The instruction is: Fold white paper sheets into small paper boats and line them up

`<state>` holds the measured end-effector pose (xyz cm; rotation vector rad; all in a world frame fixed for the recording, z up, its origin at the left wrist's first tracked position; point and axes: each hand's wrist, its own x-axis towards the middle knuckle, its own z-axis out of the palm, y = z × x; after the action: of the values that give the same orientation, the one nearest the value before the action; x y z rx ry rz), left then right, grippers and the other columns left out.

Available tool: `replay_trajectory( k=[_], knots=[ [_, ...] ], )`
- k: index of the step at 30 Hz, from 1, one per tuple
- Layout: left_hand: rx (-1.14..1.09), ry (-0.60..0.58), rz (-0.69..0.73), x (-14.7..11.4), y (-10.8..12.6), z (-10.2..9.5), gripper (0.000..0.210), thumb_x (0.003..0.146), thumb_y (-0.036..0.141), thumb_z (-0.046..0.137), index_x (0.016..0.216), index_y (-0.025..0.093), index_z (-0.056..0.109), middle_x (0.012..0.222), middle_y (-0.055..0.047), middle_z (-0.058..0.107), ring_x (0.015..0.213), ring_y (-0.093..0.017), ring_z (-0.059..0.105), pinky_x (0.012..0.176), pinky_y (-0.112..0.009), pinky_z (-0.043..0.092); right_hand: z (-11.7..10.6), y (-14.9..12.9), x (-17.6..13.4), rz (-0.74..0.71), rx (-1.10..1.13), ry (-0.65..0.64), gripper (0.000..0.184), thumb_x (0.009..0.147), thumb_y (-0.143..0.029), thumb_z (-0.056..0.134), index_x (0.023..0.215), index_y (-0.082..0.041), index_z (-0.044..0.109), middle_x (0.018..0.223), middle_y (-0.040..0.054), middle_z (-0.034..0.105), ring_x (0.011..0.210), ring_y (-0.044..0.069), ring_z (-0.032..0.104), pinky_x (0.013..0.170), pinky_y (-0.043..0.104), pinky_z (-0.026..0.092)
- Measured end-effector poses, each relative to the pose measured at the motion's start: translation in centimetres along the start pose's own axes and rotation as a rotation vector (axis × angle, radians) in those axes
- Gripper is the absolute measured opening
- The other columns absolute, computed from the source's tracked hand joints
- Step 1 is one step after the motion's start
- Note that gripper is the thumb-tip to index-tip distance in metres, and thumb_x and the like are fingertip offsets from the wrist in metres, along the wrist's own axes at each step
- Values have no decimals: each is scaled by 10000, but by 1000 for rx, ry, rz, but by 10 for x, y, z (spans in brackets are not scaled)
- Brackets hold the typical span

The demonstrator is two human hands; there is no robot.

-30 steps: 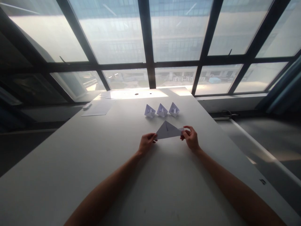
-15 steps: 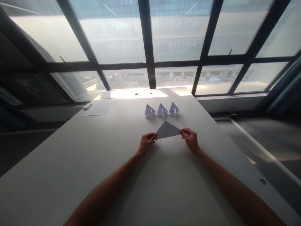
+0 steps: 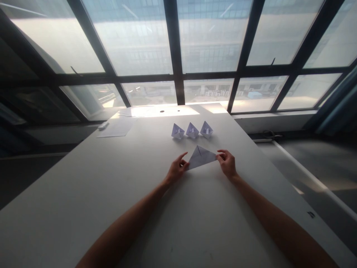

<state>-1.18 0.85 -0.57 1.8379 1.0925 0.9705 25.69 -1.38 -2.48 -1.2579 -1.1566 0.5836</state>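
Note:
A folded paper triangle (image 3: 201, 158) is held between my two hands, its peak pointing away from me and a dark slit or line running down from the peak. My left hand (image 3: 176, 169) pinches its lower left corner, with the index finger lifted off the paper. At the right corner, the thumb and fingers of my right hand (image 3: 227, 162) grip the paper. Just beyond it stand three folded paper boats in a row: a left boat (image 3: 177, 131), a middle boat (image 3: 192, 130) and a right boat (image 3: 206, 130).
The white table (image 3: 134, 197) reaches to the windows. Flat paper sheets (image 3: 115, 128) lie at its far left, with a small white object (image 3: 103, 126) on their edge. Two dark round spots mark the far end. A blue curtain (image 3: 338, 100) hangs at the right.
The paper triangle has tilted, its left corner now lower and nearer me. My left index finger has lifted from the paper. My right hand has shifted slightly right. The boats have not moved.

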Motion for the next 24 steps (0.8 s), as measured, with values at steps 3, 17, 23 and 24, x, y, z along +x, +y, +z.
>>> replay_trajectory(
  k=[3,17,23,24],
  knots=[
    [142,-123,85,-3,-1,3,585,865,242,560,1441,222,461,751,34,629,578,-90,481,618,-213,415,-2,5,2,-12,-153,-20,280,765,-314,627,990,-148,628,715,28,655,632,172,617,617,276,470],
    [696,-412,543,-12,16,0,548,888,189,533,1425,276,466,1509,-68,410,1406,-255,334,1138,-443,288,-3,3,-5,-203,-887,-93,64,832,-237,621,862,-203,667,926,83,650,929,257,562,832,358,425],
    [691,-359,510,-16,27,5,294,937,302,546,1213,276,643,1291,-63,609,1204,-222,550,1098,-415,353,7,-8,-16,-290,-776,-250,138,888,-218,573,823,-191,692,877,75,632,904,230,546,854,331,440],
    [700,-327,494,-16,28,6,277,930,315,564,1186,269,658,1280,-71,609,1192,-228,553,1084,-413,371,10,-11,-19,-308,-754,-289,146,897,-218,562,854,-191,699,903,77,636,922,229,548,864,327,442]
  ],
)
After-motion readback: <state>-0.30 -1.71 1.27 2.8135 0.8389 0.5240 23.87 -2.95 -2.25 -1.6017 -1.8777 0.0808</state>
